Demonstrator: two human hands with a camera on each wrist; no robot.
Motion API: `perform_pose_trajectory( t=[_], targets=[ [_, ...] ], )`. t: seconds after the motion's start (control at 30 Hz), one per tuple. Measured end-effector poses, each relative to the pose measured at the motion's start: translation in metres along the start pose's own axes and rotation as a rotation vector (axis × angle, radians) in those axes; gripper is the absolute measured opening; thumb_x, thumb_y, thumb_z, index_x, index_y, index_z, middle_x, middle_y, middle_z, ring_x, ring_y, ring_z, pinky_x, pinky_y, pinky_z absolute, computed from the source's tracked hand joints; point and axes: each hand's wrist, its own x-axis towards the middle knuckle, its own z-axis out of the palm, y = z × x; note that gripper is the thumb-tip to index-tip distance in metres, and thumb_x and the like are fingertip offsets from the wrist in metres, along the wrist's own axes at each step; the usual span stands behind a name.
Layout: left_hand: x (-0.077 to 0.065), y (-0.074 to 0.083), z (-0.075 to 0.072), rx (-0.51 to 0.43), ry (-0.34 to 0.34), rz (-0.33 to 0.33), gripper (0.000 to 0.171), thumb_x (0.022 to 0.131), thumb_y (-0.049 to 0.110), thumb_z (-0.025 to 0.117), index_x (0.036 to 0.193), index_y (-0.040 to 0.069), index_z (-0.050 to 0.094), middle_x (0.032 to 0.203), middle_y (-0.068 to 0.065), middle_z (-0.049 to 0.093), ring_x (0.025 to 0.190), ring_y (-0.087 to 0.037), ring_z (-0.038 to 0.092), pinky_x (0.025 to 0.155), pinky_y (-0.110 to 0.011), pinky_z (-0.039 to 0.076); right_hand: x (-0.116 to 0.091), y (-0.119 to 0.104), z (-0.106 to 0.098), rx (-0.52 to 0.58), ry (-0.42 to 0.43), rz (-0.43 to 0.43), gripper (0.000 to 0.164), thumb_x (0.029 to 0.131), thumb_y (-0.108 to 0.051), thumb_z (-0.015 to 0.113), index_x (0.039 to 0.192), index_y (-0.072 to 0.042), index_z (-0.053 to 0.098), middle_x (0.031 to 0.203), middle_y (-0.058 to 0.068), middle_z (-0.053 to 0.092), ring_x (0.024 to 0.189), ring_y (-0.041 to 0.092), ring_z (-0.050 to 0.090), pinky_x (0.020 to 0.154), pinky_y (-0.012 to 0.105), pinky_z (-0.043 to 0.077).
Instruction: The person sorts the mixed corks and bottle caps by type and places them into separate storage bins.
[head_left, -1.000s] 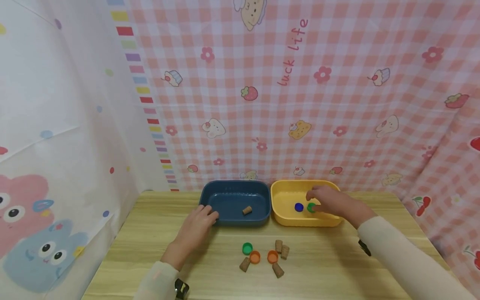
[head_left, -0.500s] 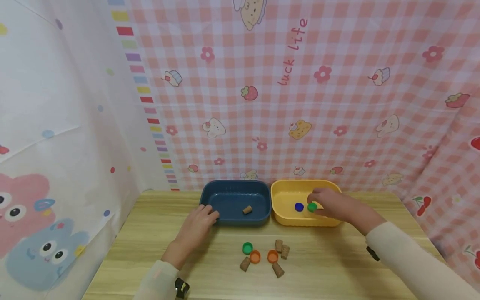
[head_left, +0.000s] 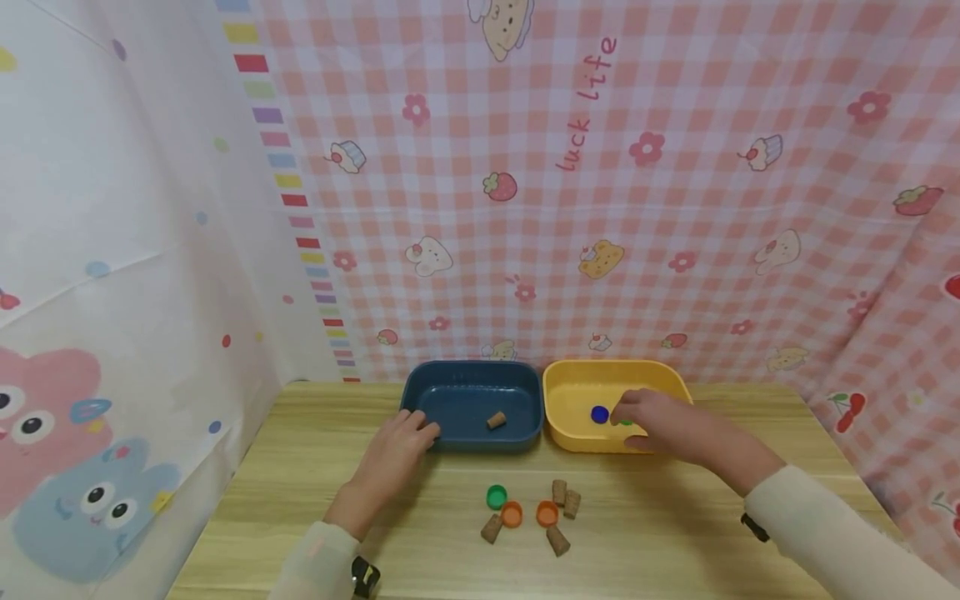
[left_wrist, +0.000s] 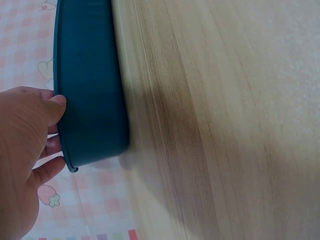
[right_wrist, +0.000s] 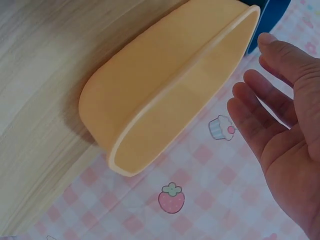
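At the left front corner of the dark blue container [head_left: 525, 439], my left hand [head_left: 395, 454] grips the rim. The left wrist view has the thumb [left_wrist: 58, 106] on the near side of that rim and the fingers on its far side. Over the yellow container [head_left: 566, 437] hovers my right hand [head_left: 663, 425], fingers loosely bent, with nothing visible in its grasp in the right wrist view. A blue bottle cap [head_left: 599, 414] lies in the yellow container beside a green bottle cap [head_left: 627, 422], mostly hidden under the right fingers. One cork stopper [head_left: 497, 421] lies inside the blue container.
In front of the containers, a green cap [head_left: 497, 497], an orange cap [head_left: 512, 514] and another orange cap [head_left: 547, 513] lie on the wooden table [head_left: 442, 567]. Several corks are among them, one cork [head_left: 557, 541] nearest the front. A checked cloth [head_left: 465, 225] hangs behind.
My right hand has shifted slightly toward the front and lower over the yellow container, now covering most of the green cap there. The left hand and both containers have stayed in place.
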Motion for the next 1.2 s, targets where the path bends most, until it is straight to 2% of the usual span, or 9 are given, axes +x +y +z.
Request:
perform_pose_trajectory(
  t=[0.23,0.47,0.7,0.97,1.1,1.2],
  targets=[
    [-0.001,-0.001,0.001,0.001,-0.001,-0.005,0.012,0.088,0.006,0.080,0.094,0.013,0.072,0.082,-0.002,0.058,0.074,-0.021,0.048,0.067,-0.032,0.043,-0.002,-0.011,0.004,-0.020,0.055,-0.057,0.025,0.083,-0.017,0.086,0.104,-0.010,0.075,0.102,0.003,0.069,0.095,0.024,0.068,0.082,0.038,0.059],
    [-0.001,0.000,0.000,0.004,0.010,0.004,0.014,0.087,0.004,0.081,0.093,0.012,0.071,0.081,-0.002,0.057,0.073,-0.020,0.047,0.065,-0.031,0.042,-0.006,-0.018,0.011,0.026,0.038,-0.055,0.025,0.085,-0.020,0.085,0.106,-0.011,0.075,0.104,0.001,0.068,0.096,0.021,0.067,0.083,0.036,0.059],
    [0.000,0.000,-0.001,-0.005,0.032,0.018,0.014,0.085,0.002,0.081,0.092,0.011,0.072,0.080,-0.002,0.056,0.071,-0.020,0.046,0.063,-0.030,0.040,-0.006,-0.026,0.021,0.022,0.050,-0.111,0.025,0.084,-0.018,0.086,0.105,-0.013,0.075,0.104,-0.001,0.068,0.094,0.015,0.066,0.081,0.031,0.058],
    [0.001,0.001,-0.002,-0.009,0.011,0.009,0.014,0.087,0.003,0.081,0.092,0.012,0.072,0.081,-0.003,0.057,0.072,-0.021,0.047,0.064,-0.031,0.042,-0.003,-0.040,0.032,0.056,-0.041,-0.039,0.033,0.086,-0.024,0.084,0.115,-0.012,0.073,0.112,0.003,0.069,0.101,0.018,0.066,0.088,0.037,0.058],
    [0.000,0.001,-0.002,-0.012,0.005,0.003,0.013,0.087,0.004,0.080,0.092,0.012,0.072,0.081,-0.002,0.057,0.073,-0.021,0.047,0.065,-0.031,0.042,-0.001,-0.045,0.039,0.102,-0.066,-0.020,0.036,0.087,-0.029,0.083,0.117,-0.012,0.071,0.113,0.002,0.068,0.100,0.016,0.065,0.087,0.035,0.058],
    [0.000,0.000,-0.002,-0.015,0.004,0.001,0.013,0.087,0.004,0.080,0.093,0.012,0.072,0.081,-0.003,0.057,0.073,-0.021,0.047,0.065,-0.031,0.042,0.001,-0.047,0.048,0.121,-0.053,-0.032,0.037,0.087,-0.031,0.083,0.117,-0.012,0.071,0.112,0.001,0.067,0.097,0.012,0.063,0.084,0.033,0.058]
  ],
)
